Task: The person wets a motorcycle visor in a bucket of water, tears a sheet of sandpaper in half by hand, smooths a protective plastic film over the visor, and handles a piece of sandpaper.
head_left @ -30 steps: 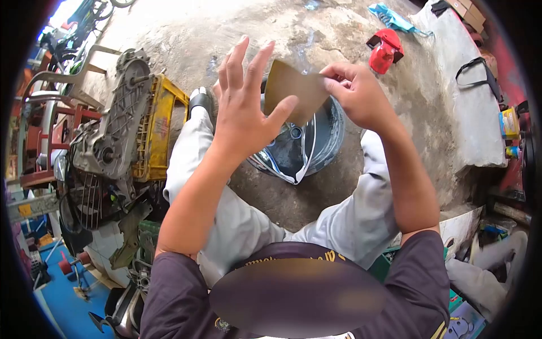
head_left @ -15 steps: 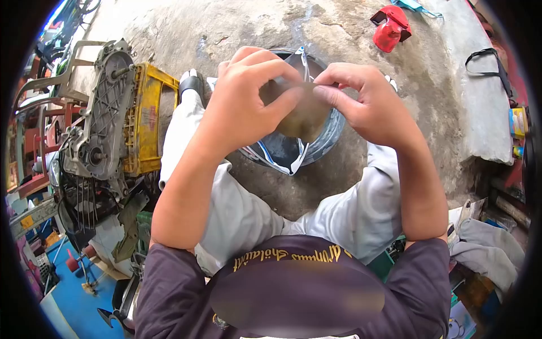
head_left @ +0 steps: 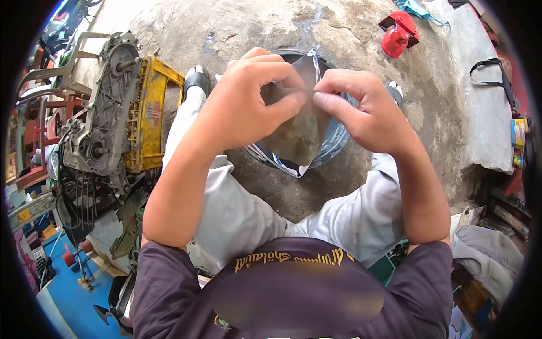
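At the far left, a large metal casing (head_left: 113, 96) stands tilted against a yellow crate (head_left: 151, 113), with a blue floor area (head_left: 84, 294) on the near left. To the right of the crate, the left hand (head_left: 248, 101) pinches the upper edge of a brown sheet (head_left: 299, 130) between thumb and fingers. The sheet hangs over a dark round basin (head_left: 334, 144) between the person's legs, hiding much of a white and blue panel (head_left: 293, 168) there; whether sheet and panel touch cannot be told. Just beside the left fingertips, the right hand (head_left: 364, 110) grips the same edge, its thumb and forefinger pressed together. Farther right, on the far side of the floor, lies a red part (head_left: 397, 38), with a light blue cloth (head_left: 418, 10) beyond it. At the right, a black strap (head_left: 490, 82) rests on a grey ledge (head_left: 480, 124), and a crumpled grey cloth (head_left: 488, 260) lies on the near right.
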### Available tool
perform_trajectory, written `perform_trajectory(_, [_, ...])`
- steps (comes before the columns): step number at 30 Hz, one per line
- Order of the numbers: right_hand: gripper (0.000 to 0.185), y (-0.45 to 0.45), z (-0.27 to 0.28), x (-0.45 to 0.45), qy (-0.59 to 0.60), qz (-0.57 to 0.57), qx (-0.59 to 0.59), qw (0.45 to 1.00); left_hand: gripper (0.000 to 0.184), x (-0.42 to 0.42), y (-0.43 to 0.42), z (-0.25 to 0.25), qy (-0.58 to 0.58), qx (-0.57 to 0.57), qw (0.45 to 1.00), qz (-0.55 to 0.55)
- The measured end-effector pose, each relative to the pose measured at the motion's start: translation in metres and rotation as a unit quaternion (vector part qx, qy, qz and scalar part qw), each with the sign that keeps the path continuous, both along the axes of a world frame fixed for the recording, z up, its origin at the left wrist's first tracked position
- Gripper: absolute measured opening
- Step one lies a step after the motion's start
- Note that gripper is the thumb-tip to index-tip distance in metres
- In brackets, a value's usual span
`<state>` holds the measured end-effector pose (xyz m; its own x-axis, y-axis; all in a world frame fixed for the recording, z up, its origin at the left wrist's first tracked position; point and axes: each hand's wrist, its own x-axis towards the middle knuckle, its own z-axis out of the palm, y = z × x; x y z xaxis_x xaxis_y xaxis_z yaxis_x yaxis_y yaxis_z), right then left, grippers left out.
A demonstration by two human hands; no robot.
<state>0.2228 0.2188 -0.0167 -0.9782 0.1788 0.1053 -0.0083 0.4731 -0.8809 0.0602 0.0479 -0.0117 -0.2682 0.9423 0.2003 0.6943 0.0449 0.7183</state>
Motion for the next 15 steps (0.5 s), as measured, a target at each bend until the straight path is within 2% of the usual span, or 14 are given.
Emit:
perform_trajectory(3, [0.018,0.000,0.001,-0.001,-0.011,0.001,-0.004,1.000,0.013,0.000,-0.002,-0.001,-0.029,0.002,1.000,-0.011])
perform_trajectory(5, [0.017,-0.001,0.002,-0.002,-0.014,0.003,-0.012,1.000,0.014,0.005,-0.003,0.005,-0.105,-0.032,0.994,-0.004])
perform_trajectory(9, [0.016,-0.002,0.003,-0.003,-0.019,0.006,0.003,1.000,0.014,0.002,-0.002,-0.002,-0.071,-0.022,0.997,-0.018])
perform_trajectory(11, [0.015,-0.004,0.002,-0.002,-0.018,0.007,0.008,1.000,0.013,0.004,-0.001,-0.001,-0.102,-0.073,0.992,-0.022])
perform_trajectory(15, [0.014,-0.009,-0.001,-0.002,0.014,0.011,-0.041,0.999,0.011,0.010,-0.004,0.004,-0.109,-0.059,0.992,-0.034])
